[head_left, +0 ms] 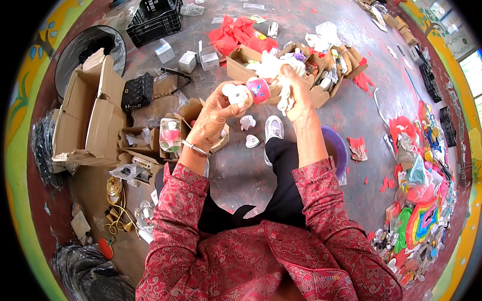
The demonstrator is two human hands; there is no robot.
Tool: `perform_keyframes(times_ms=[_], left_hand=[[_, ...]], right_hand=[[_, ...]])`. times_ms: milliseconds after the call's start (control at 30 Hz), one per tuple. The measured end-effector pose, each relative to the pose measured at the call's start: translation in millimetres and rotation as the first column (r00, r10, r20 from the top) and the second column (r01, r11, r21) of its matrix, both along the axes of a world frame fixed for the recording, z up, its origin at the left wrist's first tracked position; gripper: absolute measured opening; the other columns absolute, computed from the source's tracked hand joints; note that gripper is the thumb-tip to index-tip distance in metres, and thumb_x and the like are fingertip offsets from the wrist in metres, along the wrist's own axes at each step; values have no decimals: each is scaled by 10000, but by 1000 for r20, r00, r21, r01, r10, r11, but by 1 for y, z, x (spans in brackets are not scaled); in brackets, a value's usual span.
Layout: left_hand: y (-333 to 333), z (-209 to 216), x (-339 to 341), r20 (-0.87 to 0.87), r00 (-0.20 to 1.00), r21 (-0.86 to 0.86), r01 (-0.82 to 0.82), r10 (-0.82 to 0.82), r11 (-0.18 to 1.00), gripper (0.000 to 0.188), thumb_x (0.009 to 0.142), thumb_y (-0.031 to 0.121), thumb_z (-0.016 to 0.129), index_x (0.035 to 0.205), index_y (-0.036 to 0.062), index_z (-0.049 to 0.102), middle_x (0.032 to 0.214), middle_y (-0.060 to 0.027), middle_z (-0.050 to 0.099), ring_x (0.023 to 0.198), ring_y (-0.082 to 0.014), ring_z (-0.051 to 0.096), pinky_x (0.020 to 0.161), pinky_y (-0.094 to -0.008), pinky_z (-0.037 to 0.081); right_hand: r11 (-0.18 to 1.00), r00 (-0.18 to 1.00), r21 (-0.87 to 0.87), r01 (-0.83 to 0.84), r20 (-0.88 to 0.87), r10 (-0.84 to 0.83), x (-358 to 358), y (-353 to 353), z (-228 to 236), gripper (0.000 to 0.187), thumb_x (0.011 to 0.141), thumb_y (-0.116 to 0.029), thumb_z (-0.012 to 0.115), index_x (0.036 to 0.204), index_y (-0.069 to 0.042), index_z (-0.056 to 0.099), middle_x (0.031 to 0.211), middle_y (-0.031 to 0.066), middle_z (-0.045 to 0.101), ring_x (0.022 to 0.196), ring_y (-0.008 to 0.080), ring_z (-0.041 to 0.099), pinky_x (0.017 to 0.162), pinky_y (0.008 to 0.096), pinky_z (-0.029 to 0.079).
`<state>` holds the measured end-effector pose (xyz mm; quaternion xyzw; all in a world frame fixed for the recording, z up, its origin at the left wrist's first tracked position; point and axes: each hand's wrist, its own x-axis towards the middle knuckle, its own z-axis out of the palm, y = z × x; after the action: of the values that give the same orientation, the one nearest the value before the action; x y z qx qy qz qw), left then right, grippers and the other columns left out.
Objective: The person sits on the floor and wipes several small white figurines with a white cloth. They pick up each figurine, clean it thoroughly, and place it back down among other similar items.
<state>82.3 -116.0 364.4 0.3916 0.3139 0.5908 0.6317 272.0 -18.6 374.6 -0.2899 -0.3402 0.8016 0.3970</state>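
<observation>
My left hand [214,115] is closed around a small figure with a rounded white part and a glossy pink part [259,90] with a blue mark. It is held up in front of me, tilted toward the right. In my right hand [301,99] is a crumpled white cloth [272,66], close beside the pink part. Whether the cloth touches the figure, I cannot tell. Below my hands, two small white pieces [247,122] lie on the floor near my shoe [273,127].
Open cardboard boxes [324,97] of mixed items stand beyond my right hand. To the left are a large open carton [75,122], a black handbag [137,92] and a black crate [154,20]. A purple basin [336,150] sits by my right leg; a colourful heap [421,218] lies far right.
</observation>
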Motion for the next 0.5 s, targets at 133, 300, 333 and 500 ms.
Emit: perform_keyframes(times_ms=[133,300,333,500], left_hand=[[4,-6,-4,-155,987,35,-41,46,999,447,770,172,689,1146,55,478,1016,-18,554,923,-119,534,802,-250,428],[6,-8,-6,-10,968,-182,-247,249,952,616,854,431,532,1332,97,332,1310,-84,402,1191,-183,371,948,-342,314],[6,-8,-5,-30,973,-200,-231,230,952,613,864,424,516,1345,106,309,1332,-78,378,1214,-189,342,966,-372,284],[0,-11,14,-113,985,-247,-152,128,957,576,898,358,477,1382,143,251,1399,-42,304,1293,-208,243,1029,-499,152]], right_hand=[[975,970,223,3,236,-57,-22,-24,2,203,801,-188,651,908,-16,630,766,19,619,598,61,551,505,210,431],[981,981,-37,191,-34,-192,-35,-20,-11,178,808,-105,635,960,-12,621,840,31,628,638,89,579,513,237,469],[979,973,-41,201,-109,-204,-37,-18,-14,184,820,-102,616,985,-20,604,871,46,629,663,111,598,518,270,508],[960,953,-47,275,-119,-279,-46,-31,-8,214,822,-88,606,1023,-21,576,854,51,620,707,144,619,531,333,550]])
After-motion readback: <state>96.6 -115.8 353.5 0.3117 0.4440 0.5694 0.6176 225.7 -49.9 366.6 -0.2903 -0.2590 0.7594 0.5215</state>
